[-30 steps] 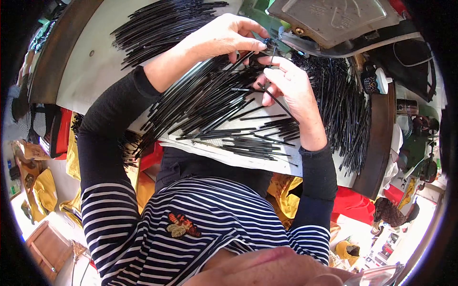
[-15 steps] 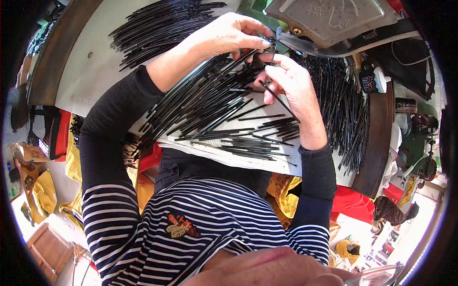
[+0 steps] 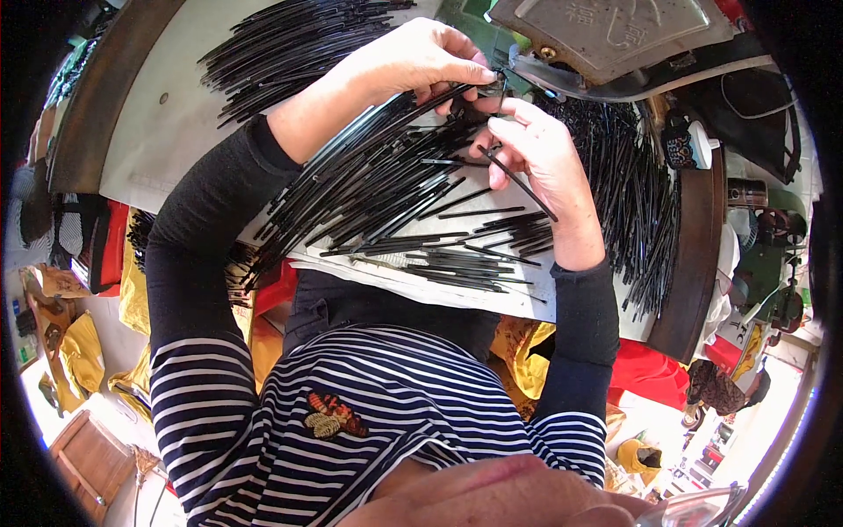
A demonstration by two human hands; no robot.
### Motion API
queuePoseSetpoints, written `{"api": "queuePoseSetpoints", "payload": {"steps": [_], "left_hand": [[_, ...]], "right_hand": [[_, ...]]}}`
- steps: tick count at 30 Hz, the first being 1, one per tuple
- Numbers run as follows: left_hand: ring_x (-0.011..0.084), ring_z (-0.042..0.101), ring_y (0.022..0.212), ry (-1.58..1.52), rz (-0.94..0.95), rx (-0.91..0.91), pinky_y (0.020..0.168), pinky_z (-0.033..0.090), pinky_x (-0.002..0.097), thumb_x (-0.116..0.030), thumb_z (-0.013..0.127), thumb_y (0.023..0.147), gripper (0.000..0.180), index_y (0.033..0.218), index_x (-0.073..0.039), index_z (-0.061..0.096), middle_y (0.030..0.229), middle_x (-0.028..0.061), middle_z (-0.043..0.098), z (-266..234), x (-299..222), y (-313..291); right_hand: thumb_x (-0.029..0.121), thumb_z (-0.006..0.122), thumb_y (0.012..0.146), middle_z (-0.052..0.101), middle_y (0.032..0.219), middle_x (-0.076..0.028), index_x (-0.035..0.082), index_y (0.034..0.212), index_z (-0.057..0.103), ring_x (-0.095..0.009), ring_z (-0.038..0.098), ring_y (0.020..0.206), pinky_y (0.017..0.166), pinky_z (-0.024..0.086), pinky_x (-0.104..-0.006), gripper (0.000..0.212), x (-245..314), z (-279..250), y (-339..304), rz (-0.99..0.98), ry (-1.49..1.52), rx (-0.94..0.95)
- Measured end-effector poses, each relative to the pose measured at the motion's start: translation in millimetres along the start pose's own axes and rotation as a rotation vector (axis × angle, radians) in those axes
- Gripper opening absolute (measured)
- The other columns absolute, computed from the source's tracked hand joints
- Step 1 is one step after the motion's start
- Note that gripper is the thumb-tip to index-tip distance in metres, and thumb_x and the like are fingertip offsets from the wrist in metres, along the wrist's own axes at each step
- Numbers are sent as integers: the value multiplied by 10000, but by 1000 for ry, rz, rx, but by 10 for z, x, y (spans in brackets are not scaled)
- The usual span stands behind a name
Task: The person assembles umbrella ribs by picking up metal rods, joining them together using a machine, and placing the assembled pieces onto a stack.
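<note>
My left hand [image 3: 421, 61] pinches the far end of a long bundle of thin black strips [image 3: 351, 176] that fans back toward my body over the white table [image 3: 167, 132]. My right hand [image 3: 536, 149] holds one short black strip [image 3: 518, 183] between thumb and fingers, its tip close to the left hand's fingertips. Both hands work just in front of a grey metal machine [image 3: 606, 35]. Loose black strips [image 3: 465, 255] lie under my hands near the table's front edge.
A separate heap of black strips [image 3: 290, 44] lies at the far left, and a dense pile [image 3: 632, 176] hangs over the right side. A brown wooden rim [image 3: 694, 255] borders the table. Red and yellow cloth [image 3: 650, 369] sits below.
My right hand has shifted slightly down and right, turning the single strip; my left hand keeps its grip on the bundle near the machine.
</note>
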State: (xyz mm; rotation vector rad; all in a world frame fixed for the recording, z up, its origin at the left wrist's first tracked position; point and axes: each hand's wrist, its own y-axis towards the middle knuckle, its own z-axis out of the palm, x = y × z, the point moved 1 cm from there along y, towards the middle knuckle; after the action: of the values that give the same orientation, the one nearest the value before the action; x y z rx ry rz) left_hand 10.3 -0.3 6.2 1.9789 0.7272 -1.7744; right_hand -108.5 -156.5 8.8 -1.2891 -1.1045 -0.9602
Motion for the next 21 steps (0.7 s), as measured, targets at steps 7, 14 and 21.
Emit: {"api": "queuePoseSetpoints", "payload": {"steps": [7,14,21], "left_hand": [[77,503,423,-50,-29,2,365,363,196,-273,659,795,306,862,26,639,627,63,600,2,42,3],[63,514,450,226,36,109,394,395,192,-333,594,848,372,977,15,623,709,32,618,60,-68,-65],[55,515,464,296,1,206,403,374,177,-287,603,842,296,868,6,637,622,16,577,19,-22,-66]], "right_hand": [[160,523,882,625,782,-113,-41,1155,495,-115,565,491,434,429,-194,340,2,82,-28,73,77,82],[177,569,862,565,629,-21,-44,1012,598,-54,459,437,408,368,-183,269,11,83,-61,67,-116,147],[133,568,849,585,695,-26,-8,1036,565,-84,546,526,461,425,-170,235,-79,-129,22,5,173,-113]]}}
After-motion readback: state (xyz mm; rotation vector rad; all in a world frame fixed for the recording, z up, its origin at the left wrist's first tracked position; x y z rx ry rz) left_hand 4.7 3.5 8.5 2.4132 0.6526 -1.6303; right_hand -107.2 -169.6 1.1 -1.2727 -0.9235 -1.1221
